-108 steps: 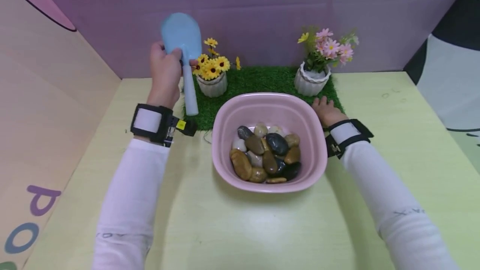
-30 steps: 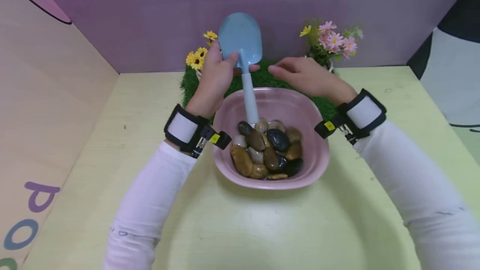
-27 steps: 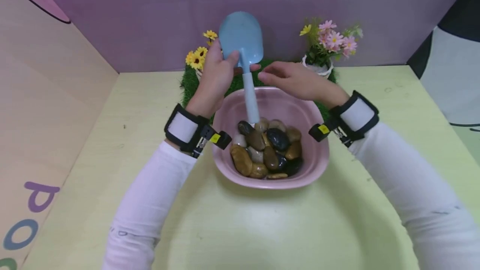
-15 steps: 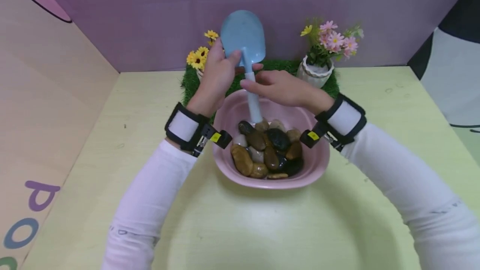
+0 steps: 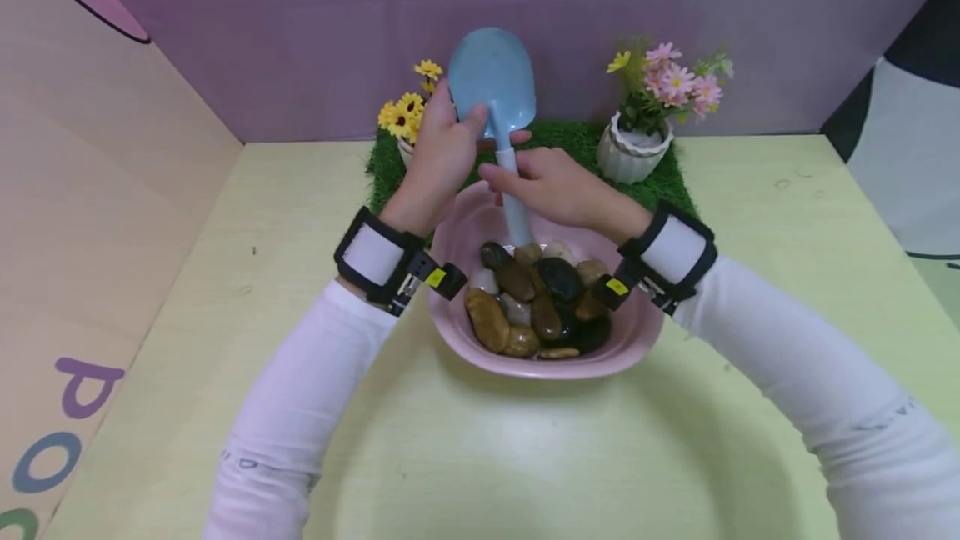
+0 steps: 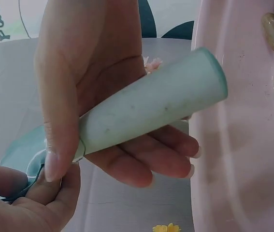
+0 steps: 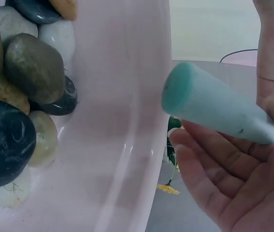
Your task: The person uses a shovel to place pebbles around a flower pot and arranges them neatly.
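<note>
A blue shovel [image 5: 497, 73] with a pale handle [image 6: 151, 101] is held above the back of the pink basin [image 5: 630, 348], blade pointing up and away. My left hand [image 5: 441, 144] grips it at the neck and lower blade, thumb on top. My right hand [image 5: 555, 186] holds the handle near the neck. In the left wrist view, the right thumb lies over the handle and the fingers pass beneath it. From the right wrist, the handle's green end [image 7: 176, 87] shows free beside the basin wall. Several smooth stones [image 5: 547, 315], brown, black and pale, lie in the basin.
Behind the basin lies a mat of artificial grass [image 5: 675, 186]. On it stand a pot of yellow flowers [image 5: 405, 115], partly hidden by my left hand, and a pot of pink flowers [image 5: 633, 148]. A purple backdrop [image 5: 300, 48] closes off the table's far side.
The left hand has carried the shovel from the left to over the basin's back. My right hand has left the basin's right side, moved left and taken hold of the handle.
</note>
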{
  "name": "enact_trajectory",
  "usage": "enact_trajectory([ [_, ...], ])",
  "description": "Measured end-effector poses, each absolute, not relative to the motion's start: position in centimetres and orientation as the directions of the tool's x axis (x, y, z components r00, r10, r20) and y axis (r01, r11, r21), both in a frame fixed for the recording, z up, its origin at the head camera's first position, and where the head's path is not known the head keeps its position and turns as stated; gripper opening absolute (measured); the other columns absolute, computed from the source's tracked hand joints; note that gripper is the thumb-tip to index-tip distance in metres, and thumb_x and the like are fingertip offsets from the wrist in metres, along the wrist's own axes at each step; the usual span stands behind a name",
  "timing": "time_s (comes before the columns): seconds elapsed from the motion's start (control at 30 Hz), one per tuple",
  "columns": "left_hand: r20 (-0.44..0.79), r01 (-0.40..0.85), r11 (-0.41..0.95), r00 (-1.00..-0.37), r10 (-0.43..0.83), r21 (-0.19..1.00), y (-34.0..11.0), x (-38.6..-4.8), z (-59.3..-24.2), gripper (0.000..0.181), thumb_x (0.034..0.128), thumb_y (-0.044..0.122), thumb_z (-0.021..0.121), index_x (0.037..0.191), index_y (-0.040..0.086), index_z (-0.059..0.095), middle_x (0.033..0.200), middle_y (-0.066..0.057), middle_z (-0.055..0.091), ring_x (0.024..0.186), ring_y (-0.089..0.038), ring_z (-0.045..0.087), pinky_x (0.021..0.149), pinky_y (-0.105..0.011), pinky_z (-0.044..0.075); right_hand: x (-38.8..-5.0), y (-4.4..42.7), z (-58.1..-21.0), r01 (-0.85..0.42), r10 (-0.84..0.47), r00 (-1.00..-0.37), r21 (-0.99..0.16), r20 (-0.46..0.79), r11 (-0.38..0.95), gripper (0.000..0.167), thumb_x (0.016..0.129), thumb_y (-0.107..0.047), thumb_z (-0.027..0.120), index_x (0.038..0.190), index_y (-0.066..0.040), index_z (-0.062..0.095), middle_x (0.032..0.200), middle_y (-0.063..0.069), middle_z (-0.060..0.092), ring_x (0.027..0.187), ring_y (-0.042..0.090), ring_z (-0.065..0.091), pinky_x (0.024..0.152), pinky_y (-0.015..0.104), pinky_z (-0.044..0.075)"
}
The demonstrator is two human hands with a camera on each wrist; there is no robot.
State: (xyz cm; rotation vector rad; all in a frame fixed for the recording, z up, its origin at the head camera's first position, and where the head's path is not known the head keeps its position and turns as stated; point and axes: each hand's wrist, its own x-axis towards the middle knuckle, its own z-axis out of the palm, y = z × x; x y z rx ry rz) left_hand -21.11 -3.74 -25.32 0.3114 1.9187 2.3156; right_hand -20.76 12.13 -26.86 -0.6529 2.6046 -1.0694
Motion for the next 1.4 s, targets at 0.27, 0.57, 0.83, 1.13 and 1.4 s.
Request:
enact_trajectory([
  [0.27, 0.094, 0.05, -0.2, -0.972, 0.217, 0.978, -3.6, -21.1, -25.8, 0.054, 0.1061, 0.01, 0.033, 0.157, 0.02, 0.017, 0.154, -0.01, 0.037, 0.107, -0.039, 0.068, 0.094, -0.033, 0.057, -20.4, 11.9, -26.8, -0.25, -0.452, -0.888, -0.736, -0.084, 0.629, 0.039, 0.103, -0.035, 0.043, 0.101, -0.005, 0.068, 0.1, 0.013, 0.073, 0.092, 0.024, 0.069, 0.079, 0.036, 0.05],
  [0.57, 0.102, 0.051, -0.211, -0.965, 0.241, 0.976, -3.6, -21.0, -26.3, 0.056, 0.1062, 0.009, 0.032, 0.157, 0.023, 0.014, 0.155, -0.01, 0.036, 0.109, -0.038, 0.068, 0.096, -0.034, 0.055, -19.9, 11.5, -27.1, -0.074, -0.384, -0.908, -0.836, -0.169, 0.543, 0.034, 0.103, -0.029, 0.04, 0.1, -0.002, 0.061, 0.088, 0.013, 0.069, 0.087, 0.031, 0.067, 0.082, 0.038, 0.052],
  [0.83, 0.104, 0.065, -0.179, -0.97, 0.219, 0.982, -3.6, -21.1, -26.5, 0.059, 0.1044, 0.004, 0.035, 0.158, 0.021, 0.014, 0.156, -0.011, 0.035, 0.11, -0.036, 0.068, 0.095, -0.035, 0.056, -19.3, 11.2, -27.6, -0.048, -0.361, -0.921, -0.879, -0.145, 0.474, 0.035, 0.105, -0.031, 0.037, 0.086, -0.005, 0.051, 0.069, 0.004, 0.051, 0.061, 0.016, 0.042, 0.06, 0.029, 0.037],
  [1.13, 0.096, 0.066, -0.16, -0.977, 0.191, 0.985, -4.1, -21.3, -26.9, 0.053, 0.0998, 0.007, 0.047, 0.147, 0.009, 0.022, 0.145, -0.015, 0.043, 0.118, -0.028, 0.063, 0.095, -0.035, 0.056, -19.4, 11.4, -27.7, -0.059, -0.286, -0.953, -0.87, -0.097, 0.489, 0.039, 0.103, -0.041, 0.043, 0.083, -0.009, 0.049, 0.065, 0.0, 0.049, 0.063, 0.019, 0.054, 0.059, 0.03, 0.04],
  [1.4, 0.094, 0.099, 0.01, -0.966, 0.242, 0.995, -5.7, -21.5, -26.9, 0.054, 0.0981, 0.027, 0.054, 0.143, 0.01, 0.03, 0.126, -0.015, 0.061, 0.107, -0.024, 0.066, 0.099, -0.031, 0.052, -19.7, 12.3, -27.8, -0.046, -0.25, -0.964, -0.871, -0.09, 0.49, 0.037, 0.103, -0.04, 0.044, 0.088, -0.007, 0.051, 0.069, 0.0, 0.05, 0.07, 0.018, 0.057, 0.067, 0.031, 0.045],
])
